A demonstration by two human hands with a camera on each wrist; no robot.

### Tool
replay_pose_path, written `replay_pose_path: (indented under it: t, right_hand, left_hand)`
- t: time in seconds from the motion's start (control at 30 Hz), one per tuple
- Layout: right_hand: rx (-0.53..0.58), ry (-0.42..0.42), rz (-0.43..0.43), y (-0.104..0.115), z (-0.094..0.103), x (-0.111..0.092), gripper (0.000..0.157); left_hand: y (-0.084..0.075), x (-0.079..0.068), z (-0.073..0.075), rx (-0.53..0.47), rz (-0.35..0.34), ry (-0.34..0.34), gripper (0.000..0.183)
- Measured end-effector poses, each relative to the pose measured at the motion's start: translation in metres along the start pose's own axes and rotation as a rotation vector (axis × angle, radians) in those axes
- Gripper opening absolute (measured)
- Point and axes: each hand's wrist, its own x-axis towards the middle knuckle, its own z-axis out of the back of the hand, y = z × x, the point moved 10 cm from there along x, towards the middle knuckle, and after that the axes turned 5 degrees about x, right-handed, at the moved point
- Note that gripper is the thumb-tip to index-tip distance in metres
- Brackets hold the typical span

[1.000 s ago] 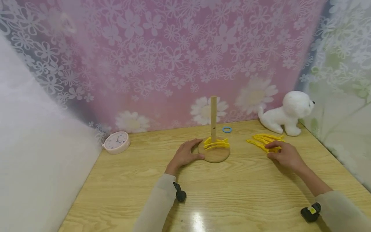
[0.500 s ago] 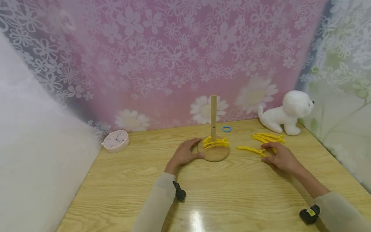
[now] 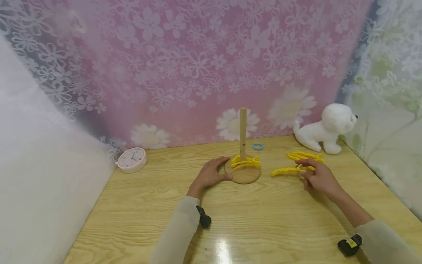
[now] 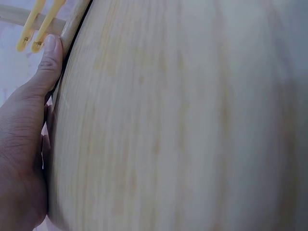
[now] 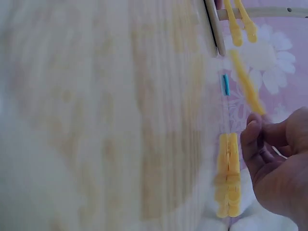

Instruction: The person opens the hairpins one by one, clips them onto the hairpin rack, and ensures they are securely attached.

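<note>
Yellow clip (image 3: pixel 284 171) pinched by right hand (image 3: pixel 321 179); left hand (image 3: pixel 210 173) holds wooden base (image 3: pixel 246 178).

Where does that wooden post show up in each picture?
Head: wooden post upright, just right of centre.
Left wrist: wooden post sideways, top-left corner, cut off by the edge.
Right wrist: wooden post sideways, top right, cut off by the edge.
Shared landmark: yellow clips at its foot.

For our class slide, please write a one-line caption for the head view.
Left hand holding the wooden base, right hand pinching a yellow clip, toy dog beyond.
</note>
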Motion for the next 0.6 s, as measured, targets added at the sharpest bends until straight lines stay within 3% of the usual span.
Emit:
replay_pose_path:
  t: [0.3,0.6]
  right_hand:
    - [0.137,-0.014,0.106,0.026,-0.005,0.009,0.034]
    - [0.037,-0.114,0.205,0.059,-0.011,0.019,0.025]
  left_hand:
    - [0.000,0.002,0.001,0.025,0.011,0.006,0.084]
    - [-0.002,0.001,0.000,0.024,-0.009,-0.006,0.083]
